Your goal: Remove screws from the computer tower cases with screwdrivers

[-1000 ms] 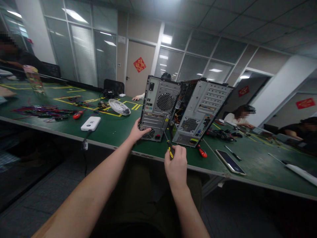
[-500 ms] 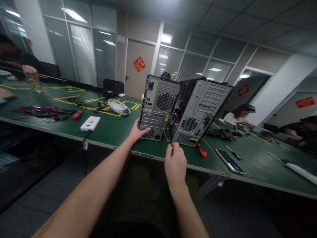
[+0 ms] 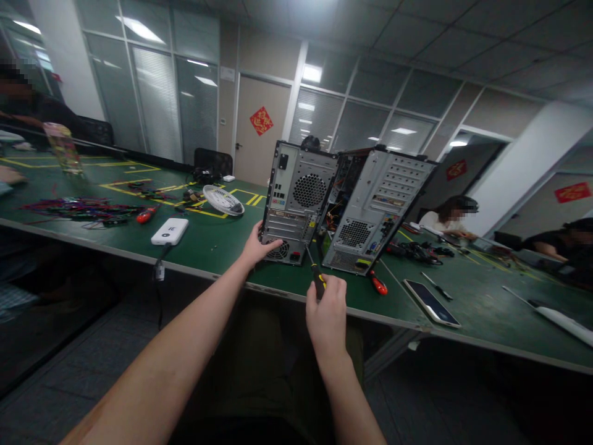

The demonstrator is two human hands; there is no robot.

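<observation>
A computer case [image 3: 309,188] stands upright at the table's front edge, its rear panel with ports and fan grilles facing me. My left hand [image 3: 258,246] grips its lower left side, the thumb lying across the rear panel and the fingers hidden round the side. In my right hand [image 3: 328,309] is a screwdriver [image 3: 317,278] with a black and yellow handle, held near its end. Its shaft points up to the lower right edge of the rear panel; I cannot tell exactly what the tip touches. Close on the right stands a second computer case [image 3: 370,210], with cables showing inside.
Right of the cases lie a red-handled tool [image 3: 378,283], a phone [image 3: 432,303] and a thin dark tool [image 3: 436,286]. On the left are a white power bank [image 3: 170,231], a red-handled screwdriver [image 3: 146,215], bundled wires [image 3: 88,210] and a white round basket [image 3: 223,200]. Other people sit around.
My right hand has slid down and slightly left towards the handle's end, so more of the screwdriver's handle shows. My left hand and both cases stay put.
</observation>
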